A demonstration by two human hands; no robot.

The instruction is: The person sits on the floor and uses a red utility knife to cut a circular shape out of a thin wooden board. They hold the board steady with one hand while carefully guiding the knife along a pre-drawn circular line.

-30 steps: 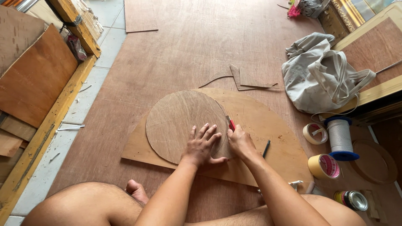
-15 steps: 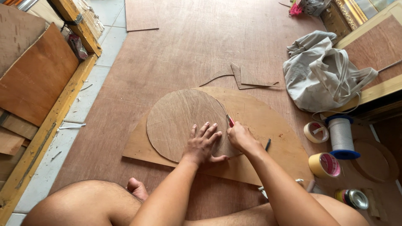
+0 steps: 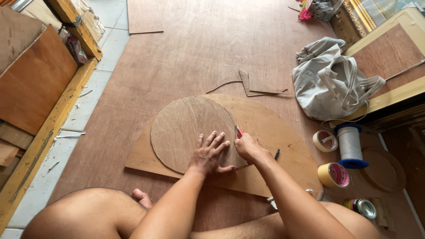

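The wooden disc [image 3: 188, 130] lies on a plywood floor [image 3: 199, 48], left hand [image 3: 209, 152] spread flat on it, right hand [image 3: 249, 148] at three o'clock gripping a red cutter [image 3: 238, 131].

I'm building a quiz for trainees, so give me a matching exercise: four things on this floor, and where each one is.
Things:
1. round board
2. red cutter
3. cloth bag
4. spool of thread

Places:
A. in the right hand, at the round board's edge
B. under the spread left hand
C. upright between two tape rolls
D. crumpled at the right, beside a wooden frame

Pairs: 1-B, 2-A, 3-D, 4-C
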